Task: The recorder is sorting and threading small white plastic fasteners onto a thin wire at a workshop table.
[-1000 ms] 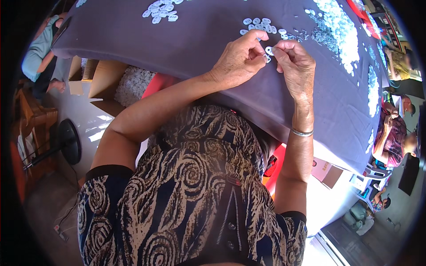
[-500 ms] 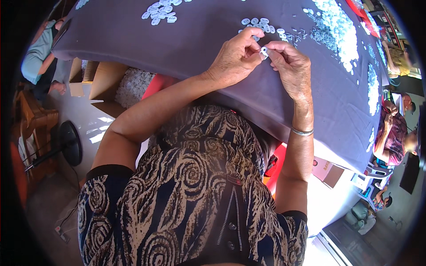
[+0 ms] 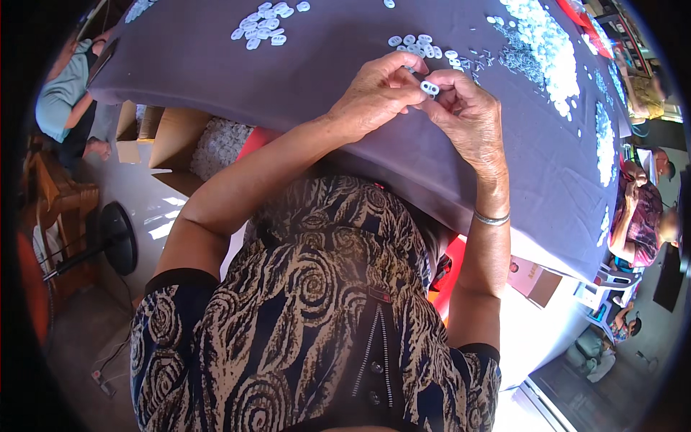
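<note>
A small white oval plastic piece with two holes point(image 3: 430, 88) is up over the near edge of the table, its holed face turned into view. My left hand point(image 3: 378, 97) comes in from the left, with its thumb tip against the piece and its index finger curled above. From the right, my right hand point(image 3: 471, 119) pinches the same piece between thumb and fingers. Just beyond my fingertips lies a cluster of similar white oval pieces point(image 3: 425, 43), partly hidden by my left hand. Small dark metal bits point(image 3: 481, 61), apparently springs, are scattered beside it.
A dark cloth covers the table point(image 3: 324, 57). Another group of white ovals point(image 3: 260, 26) lies far left. Heaped white parts point(image 3: 551, 61) and a pile of small springs point(image 3: 520, 59) spread at right. Below the table's left edge stands a cardboard box point(image 3: 176, 137) of white parts. Other people sit around.
The white piece has turned so both its holes show. My right fingers have shifted round it, and my left hand has moved slightly lower.
</note>
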Demonstrator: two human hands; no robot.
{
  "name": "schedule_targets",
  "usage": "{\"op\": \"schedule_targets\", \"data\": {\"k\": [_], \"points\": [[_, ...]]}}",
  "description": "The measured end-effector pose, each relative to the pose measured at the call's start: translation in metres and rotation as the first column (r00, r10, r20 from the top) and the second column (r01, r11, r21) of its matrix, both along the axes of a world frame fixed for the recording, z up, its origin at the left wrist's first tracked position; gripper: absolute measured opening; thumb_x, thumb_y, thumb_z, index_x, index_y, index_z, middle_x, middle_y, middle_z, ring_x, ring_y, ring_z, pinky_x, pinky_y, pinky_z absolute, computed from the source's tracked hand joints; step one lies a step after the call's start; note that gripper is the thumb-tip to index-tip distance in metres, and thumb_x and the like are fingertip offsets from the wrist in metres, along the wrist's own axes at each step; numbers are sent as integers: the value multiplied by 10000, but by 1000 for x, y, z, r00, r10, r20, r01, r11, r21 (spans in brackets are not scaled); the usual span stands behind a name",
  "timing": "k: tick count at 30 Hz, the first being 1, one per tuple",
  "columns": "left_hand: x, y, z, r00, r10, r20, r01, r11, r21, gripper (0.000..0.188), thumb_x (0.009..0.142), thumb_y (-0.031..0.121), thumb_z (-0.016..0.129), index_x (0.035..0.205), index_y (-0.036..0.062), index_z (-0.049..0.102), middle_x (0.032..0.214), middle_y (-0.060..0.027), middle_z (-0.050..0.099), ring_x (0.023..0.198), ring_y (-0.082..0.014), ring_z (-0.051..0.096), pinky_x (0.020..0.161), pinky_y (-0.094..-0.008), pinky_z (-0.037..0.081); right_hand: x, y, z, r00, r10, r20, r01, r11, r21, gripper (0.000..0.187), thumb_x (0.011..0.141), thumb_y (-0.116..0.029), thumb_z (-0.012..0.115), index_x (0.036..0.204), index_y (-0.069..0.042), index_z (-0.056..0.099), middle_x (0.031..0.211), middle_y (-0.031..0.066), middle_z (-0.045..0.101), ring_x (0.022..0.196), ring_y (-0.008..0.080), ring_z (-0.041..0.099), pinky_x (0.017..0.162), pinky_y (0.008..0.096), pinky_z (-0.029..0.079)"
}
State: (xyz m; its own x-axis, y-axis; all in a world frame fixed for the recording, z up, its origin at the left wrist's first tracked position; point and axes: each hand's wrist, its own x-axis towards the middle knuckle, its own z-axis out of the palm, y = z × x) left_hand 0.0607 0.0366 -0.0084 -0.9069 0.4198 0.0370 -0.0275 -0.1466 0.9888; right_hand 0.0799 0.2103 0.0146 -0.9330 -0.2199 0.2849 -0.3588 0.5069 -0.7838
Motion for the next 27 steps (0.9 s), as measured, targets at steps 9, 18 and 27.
{"op": "schedule_targets", "data": {"k": [9,18,27], "points": [[-5,0,-2,998,39,-57,-38,999,21,259,851,143,659,1066,44,556,804,-9,587,683,-68,513,593,-227,426,0,-8,1,986,14,-166,-14,1000,-3,287,710,17,715,975,-58,631,828,-5,607,569,48,515,517,205,459],[-4,-3,-4,1000,-2,-15,3,999,46,234,862,84,630,1071,26,545,771,-12,580,657,-64,515,579,-216,421,2,-11,3,964,97,-249,-17,953,304,279,754,-123,726,973,-24,584,884,102,617,650,239,621,557,333,498],[-6,-8,8,991,-93,98,91,996,23,269,857,101,577,1115,32,550,863,-62,600,756,-119,579,684,-275,474,-2,-14,-14,974,98,-205,-4,908,418,343,840,-323,627,937,-3,550,748,178,621,692,356,628,582,417,505]]}}
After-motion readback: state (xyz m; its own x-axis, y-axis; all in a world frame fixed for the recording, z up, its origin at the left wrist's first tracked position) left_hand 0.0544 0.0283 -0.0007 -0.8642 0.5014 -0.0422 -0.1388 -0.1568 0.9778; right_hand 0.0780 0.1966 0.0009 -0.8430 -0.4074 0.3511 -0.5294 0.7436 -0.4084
